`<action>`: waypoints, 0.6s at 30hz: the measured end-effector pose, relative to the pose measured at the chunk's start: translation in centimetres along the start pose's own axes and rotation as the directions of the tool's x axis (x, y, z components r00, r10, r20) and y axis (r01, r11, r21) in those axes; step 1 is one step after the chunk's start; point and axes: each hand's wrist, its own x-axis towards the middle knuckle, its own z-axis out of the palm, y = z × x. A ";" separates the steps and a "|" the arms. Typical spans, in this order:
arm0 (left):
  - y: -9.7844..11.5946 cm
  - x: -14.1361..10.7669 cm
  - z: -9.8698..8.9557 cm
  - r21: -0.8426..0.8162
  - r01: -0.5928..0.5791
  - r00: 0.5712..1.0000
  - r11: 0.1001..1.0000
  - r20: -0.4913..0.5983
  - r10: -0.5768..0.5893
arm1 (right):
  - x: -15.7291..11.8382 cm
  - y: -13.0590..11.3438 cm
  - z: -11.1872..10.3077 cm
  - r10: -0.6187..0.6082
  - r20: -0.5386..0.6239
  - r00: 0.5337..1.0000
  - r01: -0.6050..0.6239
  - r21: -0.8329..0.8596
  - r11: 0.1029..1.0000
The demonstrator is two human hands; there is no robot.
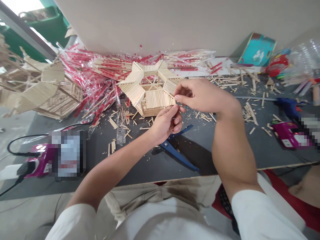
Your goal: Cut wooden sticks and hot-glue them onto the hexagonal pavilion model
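Observation:
A star-shaped model built of thin wooden sticks [156,99] rests on the dark table, its middle an open frame with panels of sticks around it. At its near right corner my left hand [167,122] has its thumb and forefinger closed on the edge, the other fingers curled. My right hand [196,95] reaches to the same corner from the right, thumb and forefinger pinched together at the panel's edge. Whatever small piece may be between those fingertips is hidden. Below my left hand lies a pair of blue-handled cutters [178,155], partly covered by it.
Plastic-wrapped red-tipped sticks [107,66] pile up behind. Another stick structure [40,86] stands at left. A clear ruler [121,125] and loose cut sticks [250,113] lie about. At right are a blue glue gun [288,106] and a purple power strip [287,133]; another strip [41,160] sits left.

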 end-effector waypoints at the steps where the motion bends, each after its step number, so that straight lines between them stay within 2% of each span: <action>1: 0.0 0.0 0.0 0.001 0.006 1.000 1.000 -0.003 -0.006 | 0.0 -0.1 0.0 0.005 0.002 1.000 -0.005 0.004 1.000; 12: 0.0 -0.1 -0.1 -0.010 0.002 1.000 1.000 0.019 -0.002 | 0.2 0.2 0.3 0.002 -0.001 1.000 -0.002 0.057 0.998; 18: 0.6 0.0 -0.1 -0.068 0.056 0.998 0.996 0.019 -0.055 | 0.2 0.3 0.4 -0.015 -0.013 1.000 0.015 0.057 0.998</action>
